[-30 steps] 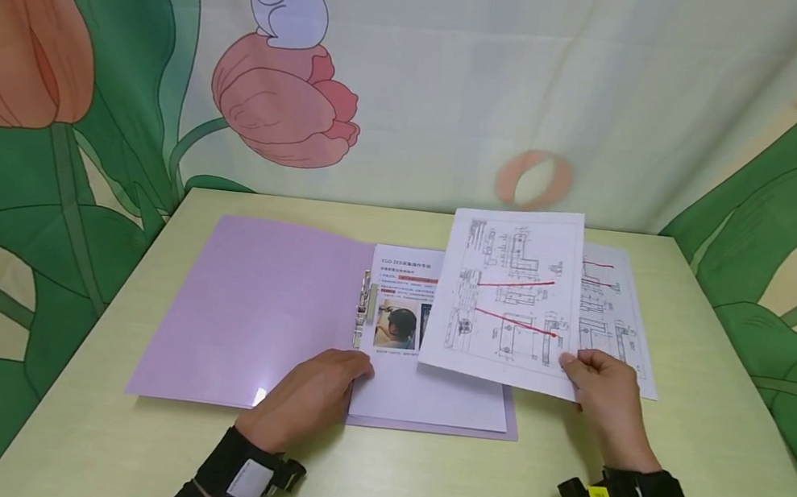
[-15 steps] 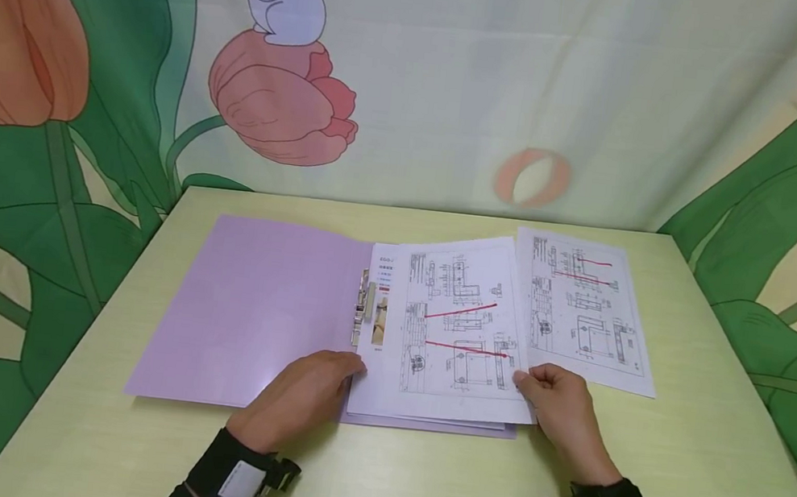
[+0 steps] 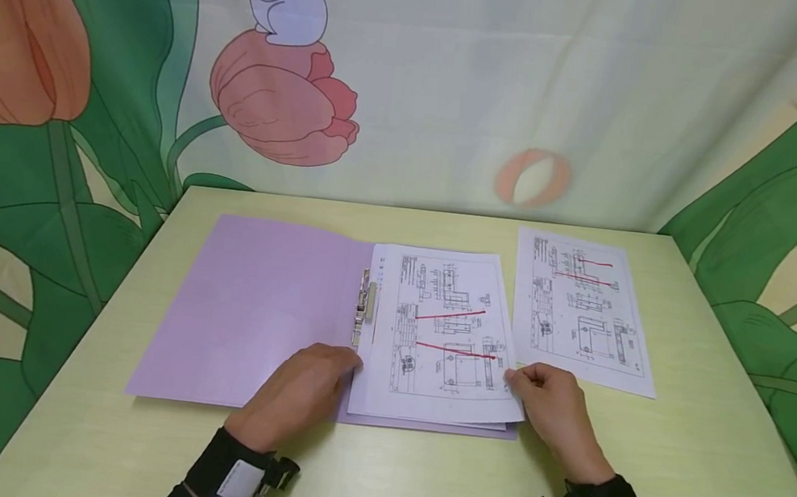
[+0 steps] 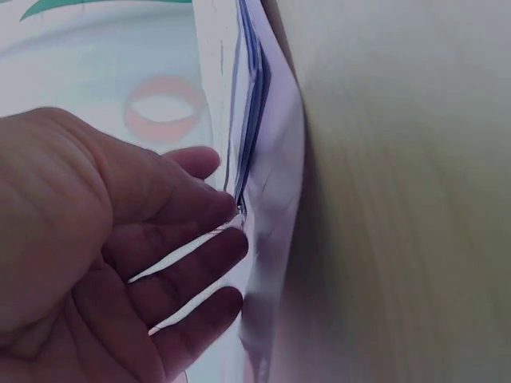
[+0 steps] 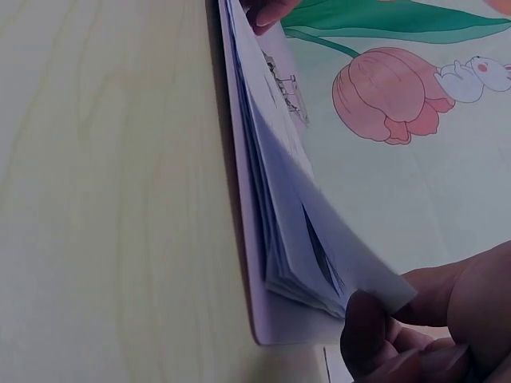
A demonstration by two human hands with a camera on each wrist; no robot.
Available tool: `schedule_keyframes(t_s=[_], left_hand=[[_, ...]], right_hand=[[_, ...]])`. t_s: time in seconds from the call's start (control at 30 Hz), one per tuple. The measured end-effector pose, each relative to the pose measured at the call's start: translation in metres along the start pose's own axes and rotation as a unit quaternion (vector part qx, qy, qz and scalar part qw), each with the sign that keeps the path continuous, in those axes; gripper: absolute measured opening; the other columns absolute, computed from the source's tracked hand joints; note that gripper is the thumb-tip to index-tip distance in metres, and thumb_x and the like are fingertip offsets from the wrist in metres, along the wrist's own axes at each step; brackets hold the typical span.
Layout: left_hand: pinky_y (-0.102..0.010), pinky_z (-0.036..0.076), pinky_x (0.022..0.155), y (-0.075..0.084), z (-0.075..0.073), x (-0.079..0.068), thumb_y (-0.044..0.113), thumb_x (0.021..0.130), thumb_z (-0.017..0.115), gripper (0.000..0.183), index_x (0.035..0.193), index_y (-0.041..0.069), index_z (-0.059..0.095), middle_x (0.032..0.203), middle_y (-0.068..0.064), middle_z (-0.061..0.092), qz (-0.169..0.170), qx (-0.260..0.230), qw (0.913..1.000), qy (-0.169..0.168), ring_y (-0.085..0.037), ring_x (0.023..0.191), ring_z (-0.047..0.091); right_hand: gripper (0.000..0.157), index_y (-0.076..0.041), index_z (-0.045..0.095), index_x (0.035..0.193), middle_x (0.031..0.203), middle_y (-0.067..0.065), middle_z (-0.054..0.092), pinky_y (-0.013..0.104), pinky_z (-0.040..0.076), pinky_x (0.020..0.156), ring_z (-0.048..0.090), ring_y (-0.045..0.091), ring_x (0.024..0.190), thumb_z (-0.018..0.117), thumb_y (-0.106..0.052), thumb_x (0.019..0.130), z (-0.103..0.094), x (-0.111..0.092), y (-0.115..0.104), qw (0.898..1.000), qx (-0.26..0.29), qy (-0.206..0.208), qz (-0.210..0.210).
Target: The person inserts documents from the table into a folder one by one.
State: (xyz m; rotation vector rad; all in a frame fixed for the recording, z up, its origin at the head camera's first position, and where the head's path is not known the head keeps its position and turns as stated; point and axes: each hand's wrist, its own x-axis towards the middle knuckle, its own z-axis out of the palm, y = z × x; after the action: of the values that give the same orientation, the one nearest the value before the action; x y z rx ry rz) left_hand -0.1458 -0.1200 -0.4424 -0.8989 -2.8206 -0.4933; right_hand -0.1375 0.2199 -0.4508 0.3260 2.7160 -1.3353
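A lilac ring binder (image 3: pixel 247 305) lies spread on the table in the head view, with a stack of papers (image 5: pixel 275 271) on its right half. On top is a printed sheet (image 3: pixel 436 406) with technical drawings and two red lines. My right hand (image 3: pixel 556 415) pinches this sheet's lower right corner between thumb and fingers; the corner is lifted off the stack in the right wrist view. My left hand (image 3: pixel 303 388) rests at the stack's lower left edge, near the binder's spine. In the left wrist view its fingers (image 4: pixel 196 267) are extended, fingertips right at the paper edges.
Another drawing sheet (image 3: pixel 576 364) with red lines lies on the table (image 3: pixel 410 485), right of the binder. The metal ring clip (image 3: pixel 366 302) stands along the spine. Behind the table hangs a curtain (image 3: pixel 445 83) printed with flowers and a rabbit.
My right hand has brought the drawing sheet left and down onto the binder's stack, covering the page with photos and uncovering the other loose sheet. My left hand has stayed near the spine.
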Motion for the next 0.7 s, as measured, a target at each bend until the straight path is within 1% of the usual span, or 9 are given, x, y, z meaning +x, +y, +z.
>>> schedule_keyframes(t_s=[0.1, 0.23, 0.4, 0.6, 0.7], left_hand=[[-0.030, 0.052, 0.074, -0.001, -0.001, 0.000, -0.001, 0.086, 0.061, 0.015, 0.094, 0.009, 0.068, 0.087, 0.003, 0.070, -0.004, 0.015, 0.9998, 0.011, -0.013, 0.081, 0.059], [-0.026, 0.049, 0.066, -0.002, -0.001, 0.001, -0.002, 0.084, 0.060, 0.015, 0.087, 0.012, 0.066, 0.076, 0.005, 0.066, -0.015, 0.021, 0.9997, 0.003, -0.011, 0.071, 0.054], [-0.025, 0.047, 0.064, -0.003, 0.000, 0.000, -0.003, 0.083, 0.060, 0.017, 0.084, 0.013, 0.064, 0.075, 0.006, 0.066, -0.017, 0.017, 0.9997, 0.000, -0.010, 0.070, 0.052], [-0.025, 0.048, 0.064, -0.005, 0.001, -0.002, -0.004, 0.083, 0.060, 0.019, 0.083, 0.014, 0.064, 0.075, 0.006, 0.066, -0.003, 0.010, 0.9999, 0.005, -0.010, 0.072, 0.053], [-0.025, 0.048, 0.064, -0.005, 0.001, -0.001, -0.004, 0.083, 0.060, 0.019, 0.083, 0.014, 0.064, 0.076, 0.006, 0.067, -0.003, 0.012, 0.9999, 0.002, -0.010, 0.072, 0.053]], right_hand=[[0.025, -0.003, 0.069, 0.089, 0.082, 0.011, 0.066, 0.028, 0.038, 0.052, 0.052, 0.021, 0.067, 0.064, -0.026, 0.092, 0.001, -0.001, -0.002, 1.000, -0.002, -0.004, 0.000], [0.024, -0.004, 0.069, 0.087, 0.078, 0.009, 0.063, 0.029, 0.036, 0.052, 0.050, 0.021, 0.066, 0.065, -0.027, 0.091, 0.005, -0.002, -0.005, 1.000, -0.006, -0.010, -0.001], [0.021, -0.005, 0.068, 0.085, 0.076, 0.008, 0.061, 0.029, 0.036, 0.050, 0.050, 0.021, 0.064, 0.066, -0.025, 0.091, 0.011, -0.003, -0.008, 1.000, -0.011, -0.009, 0.004], [0.020, -0.004, 0.069, 0.084, 0.076, 0.008, 0.063, 0.030, 0.038, 0.051, 0.051, 0.021, 0.064, 0.066, -0.023, 0.090, 0.013, -0.002, -0.010, 1.000, -0.010, -0.009, -0.008], [0.020, -0.004, 0.069, 0.084, 0.076, 0.008, 0.064, 0.030, 0.039, 0.050, 0.051, 0.020, 0.064, 0.066, -0.022, 0.090, 0.014, -0.001, -0.009, 1.000, -0.012, -0.010, -0.010]])
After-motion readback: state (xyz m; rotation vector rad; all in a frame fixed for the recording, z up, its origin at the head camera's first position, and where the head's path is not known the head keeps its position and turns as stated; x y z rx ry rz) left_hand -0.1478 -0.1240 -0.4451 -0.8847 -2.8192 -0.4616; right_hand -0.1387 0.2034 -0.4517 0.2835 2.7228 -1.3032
